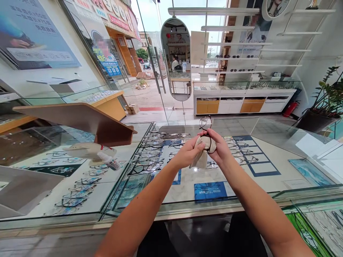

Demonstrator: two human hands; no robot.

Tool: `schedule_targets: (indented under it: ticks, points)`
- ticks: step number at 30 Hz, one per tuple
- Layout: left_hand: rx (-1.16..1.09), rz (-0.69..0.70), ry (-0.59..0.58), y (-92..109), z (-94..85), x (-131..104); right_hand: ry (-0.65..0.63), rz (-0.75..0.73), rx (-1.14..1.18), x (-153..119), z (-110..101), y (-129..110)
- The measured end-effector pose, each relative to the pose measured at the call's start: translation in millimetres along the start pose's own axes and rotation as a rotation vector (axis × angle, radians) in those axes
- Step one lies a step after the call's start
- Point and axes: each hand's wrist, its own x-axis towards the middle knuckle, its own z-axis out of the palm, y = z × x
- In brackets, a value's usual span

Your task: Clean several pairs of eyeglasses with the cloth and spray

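Above the glass display counter, both my hands are together on a pair of dark-rimmed eyeglasses [205, 122]. My left hand [188, 151] pinches a beige cloth [200, 159] against the nearer lens. On the other side, my right hand [218, 144] grips the frame near its bridge, fingers bent round it. The farther lens sticks up past my fingertips, uncovered. Part of the nearer lens is hidden by cloth and fingers. Several eyeglasses [147, 168] lie in rows to the left of my hands, with more eyeglasses [245, 151] to the right.
A small white bottle [109, 160] and a brown angled stand [80, 119] are on the left. A blue card [210, 191] lies near the counter's front. An oval mirror [176, 59] stands beyond the counter, and a potted plant [321, 110] is at the right.
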Motion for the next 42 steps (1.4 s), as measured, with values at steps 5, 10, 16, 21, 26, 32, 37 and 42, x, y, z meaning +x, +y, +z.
schedule_targets:
  ticks: [5,10,16,21,26,32,37,42]
  points:
    - [0.04,-0.001,0.202,-1.0,15.3,-1.7,0.011,-0.012,-0.011,-2.2,5.7,9.2]
    - [-0.032,0.041,0.365,-2.8,25.9,-2.2,-0.04,0.007,-0.095,-6.9,10.1,10.8]
    - [-0.17,0.008,0.168,-0.8,23.8,-0.3,-0.039,-0.019,-0.154,-4.5,4.9,-1.2]
    - [-0.044,0.036,0.207,-0.5,26.9,-1.7,-0.012,-0.018,-0.165,-4.4,6.4,1.1]
    - [-0.004,0.084,0.39,-1.2,34.1,-3.8,-0.033,0.013,-0.177,-8.4,9.0,6.9]
    - [-0.249,-0.025,0.43,-2.6,34.0,-0.5,-0.019,-0.027,-0.163,-6.8,6.7,5.9]
    - [-0.398,-0.073,0.392,-3.4,29.1,4.2,-0.017,-0.043,-0.175,-5.3,5.8,4.8]
    - [-0.415,-0.098,0.275,-7.0,22.2,7.5,-0.006,-0.117,-0.133,-2.6,3.5,-0.9]
